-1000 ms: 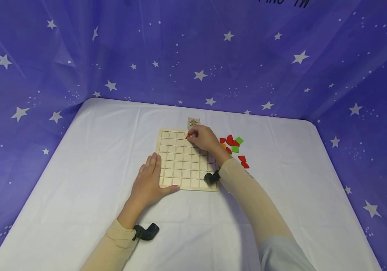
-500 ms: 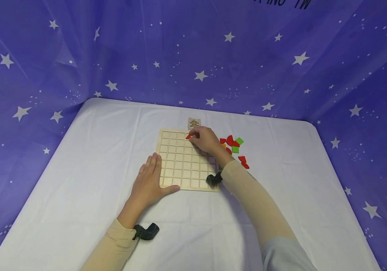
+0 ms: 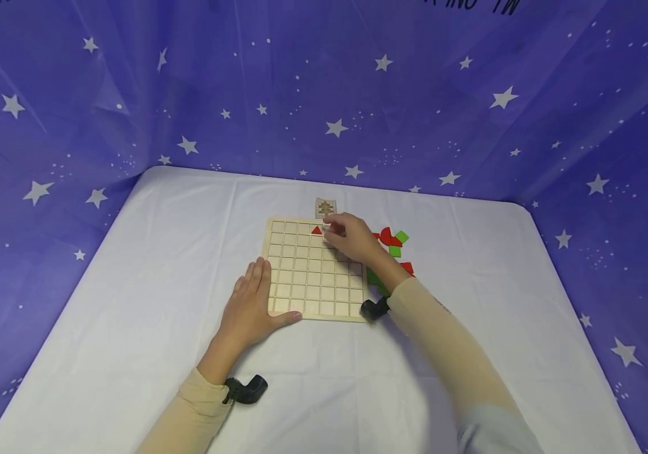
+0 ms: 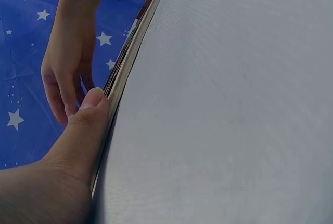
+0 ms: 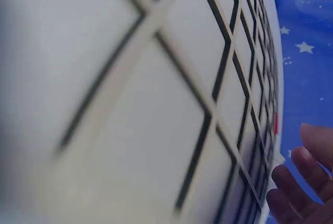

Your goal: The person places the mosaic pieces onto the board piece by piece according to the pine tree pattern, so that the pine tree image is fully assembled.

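A wooden grid board lies on the white table. My left hand rests at its near left corner, fingers straight along the left side and thumb along the front edge; in the left wrist view that thumb presses the board's edge. A red triangle lies in a cell of the far row. Just right of the triangle, my right hand hovers over the board with loosely bent fingers and holds nothing visible. In the right wrist view, a gap shows between the right hand and the red triangle.
Behind the board is a small patterned card. Right of the board lie several loose pieces, among them a red piece, a green square and another red piece, partly hidden by the right arm. A starry blue cloth hangs behind the table.
My right hand has let go of the red triangle and moved slightly right. The triangle stays in the far row. My left hand has not moved.
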### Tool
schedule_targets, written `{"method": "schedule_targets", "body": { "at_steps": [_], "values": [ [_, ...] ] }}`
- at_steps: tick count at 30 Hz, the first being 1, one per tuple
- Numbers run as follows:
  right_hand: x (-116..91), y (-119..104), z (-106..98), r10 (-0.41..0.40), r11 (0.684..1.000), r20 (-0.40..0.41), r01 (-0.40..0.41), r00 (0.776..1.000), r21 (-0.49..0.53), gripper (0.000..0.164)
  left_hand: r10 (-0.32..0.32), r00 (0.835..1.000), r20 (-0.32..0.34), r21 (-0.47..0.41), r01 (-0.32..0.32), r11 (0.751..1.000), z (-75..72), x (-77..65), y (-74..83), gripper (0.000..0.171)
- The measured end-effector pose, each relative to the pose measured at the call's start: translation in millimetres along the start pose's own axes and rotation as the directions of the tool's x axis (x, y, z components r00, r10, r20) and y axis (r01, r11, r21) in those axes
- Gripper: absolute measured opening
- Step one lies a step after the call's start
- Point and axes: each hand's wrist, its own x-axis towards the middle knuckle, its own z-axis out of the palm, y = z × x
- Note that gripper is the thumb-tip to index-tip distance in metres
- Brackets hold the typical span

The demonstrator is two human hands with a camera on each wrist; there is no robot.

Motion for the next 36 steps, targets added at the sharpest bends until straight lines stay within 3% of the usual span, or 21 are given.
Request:
{"method": "schedule_targets", "body": {
  "at_steps": [7, 17, 23, 29, 36],
  "values": [
    [-39, 10, -33, 0.015, 1.000, -0.038, -0.016, 0.999, -0.021, 0.043, 0.004, 1.000, -0.010, 0.002, -0.004, 1.000, 1.1, -0.3, 0.1, 0.131],
    [-102, 49, -67, 0.200, 0.970, -0.116, -0.213, 0.973, -0.117, 0.046, 0.006, 1.000, -0.009, 0.003, -0.006, 1.000, 2.1, -0.3, -1.7, 0.132],
    [-134, 70, -80, 0.267, 0.947, -0.101, -0.280, 0.958, -0.156, 0.046, 0.006, 1.000, -0.003, 0.010, -0.006, 1.000, 2.2, 0.2, -1.5, 0.131],
    [-151, 83, -81, 0.247, 0.949, -0.073, -0.257, 0.966, -0.181, 0.044, 0.006, 1.000, 0.001, 0.013, -0.006, 1.000, 0.3, -0.2, -1.7, 0.131],
    [-150, 87, -76, 0.226, 0.954, -0.059, -0.233, 0.972, -0.191, 0.033, 0.010, 1.000, -0.003, 0.008, -0.010, 1.000, 0.8, -0.4, -2.0, 0.131]
  ]
}}
